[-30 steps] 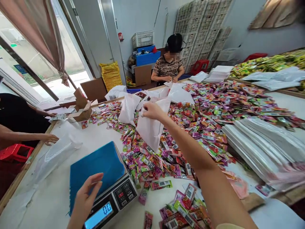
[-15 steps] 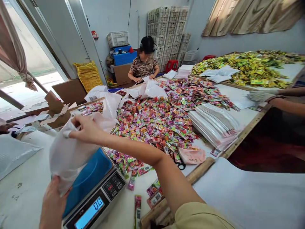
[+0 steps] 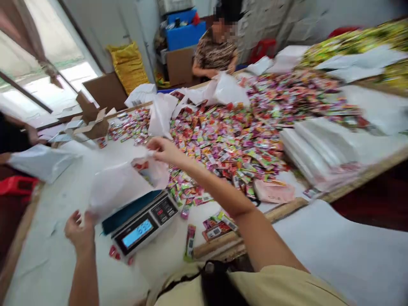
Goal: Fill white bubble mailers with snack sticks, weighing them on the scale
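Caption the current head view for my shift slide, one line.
Right hand grips a white bag above a digital scale, beside heaped colorful sachets.

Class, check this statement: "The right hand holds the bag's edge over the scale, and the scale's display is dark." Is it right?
Not quite: the display is lit blue, as the head view shows. The right hand does hold the bag's edge over the scale.

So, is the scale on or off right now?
On: the scale has its screen lit blue with dark digits showing, though they are too blurred to read for certain.
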